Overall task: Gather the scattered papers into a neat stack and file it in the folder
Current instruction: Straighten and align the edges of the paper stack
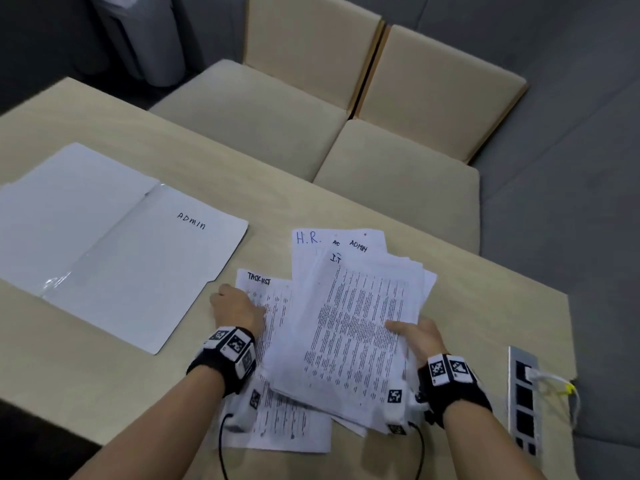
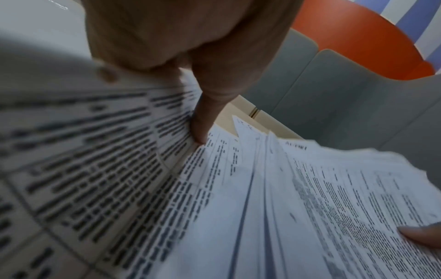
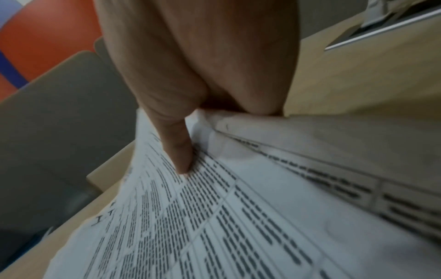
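A white folder (image 1: 114, 244) marked "ADMIN" lies open on the left of the table. A loose, fanned pile of printed papers (image 1: 353, 323) sits in front of me, with its top sheets marked "I.T", "H.R." and "ADMIN". My right hand (image 1: 415, 336) grips the pile's right edge, thumb (image 3: 179, 151) on top of the pile (image 3: 214, 217) and fingers hidden beneath. My left hand (image 1: 237, 308) holds the left edge of the "TASK LIST" sheet (image 1: 277, 296), which lies partly under the pile. Its thumb (image 2: 203, 120) presses on that sheet (image 2: 95, 151).
The wooden table (image 1: 104, 375) ends just beyond the papers. Two beige chairs (image 1: 277, 109) (image 1: 415, 188) are pushed up to the far edge. A power socket panel (image 1: 524, 393) with a white cable plugged in sits at the right. A grey bin (image 1: 138, 36) stands far left.
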The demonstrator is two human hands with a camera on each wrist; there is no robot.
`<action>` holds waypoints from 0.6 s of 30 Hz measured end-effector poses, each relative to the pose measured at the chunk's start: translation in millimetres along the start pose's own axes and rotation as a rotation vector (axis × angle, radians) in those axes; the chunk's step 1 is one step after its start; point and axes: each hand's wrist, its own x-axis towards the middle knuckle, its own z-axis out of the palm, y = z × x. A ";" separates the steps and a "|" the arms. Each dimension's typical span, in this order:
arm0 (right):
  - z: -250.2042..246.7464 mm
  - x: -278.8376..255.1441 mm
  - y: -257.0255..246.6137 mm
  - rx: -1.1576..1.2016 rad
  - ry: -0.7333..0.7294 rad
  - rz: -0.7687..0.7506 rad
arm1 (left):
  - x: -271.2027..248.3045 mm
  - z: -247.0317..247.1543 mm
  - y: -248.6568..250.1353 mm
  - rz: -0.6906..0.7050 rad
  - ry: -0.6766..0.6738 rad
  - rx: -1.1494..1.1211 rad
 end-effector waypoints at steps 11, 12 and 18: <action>-4.8 -29.3 31.5 0.229 -0.105 -0.049 | -6.0 -2.6 15.9 0.053 -0.450 -0.785; -1.2 -30.9 36.2 0.247 -0.097 -0.040 | -9.0 -0.5 20.4 0.058 -0.506 -0.770; 7.8 -34.5 32.9 0.386 -0.115 0.044 | -27.1 2.8 33.9 0.222 -0.635 -0.564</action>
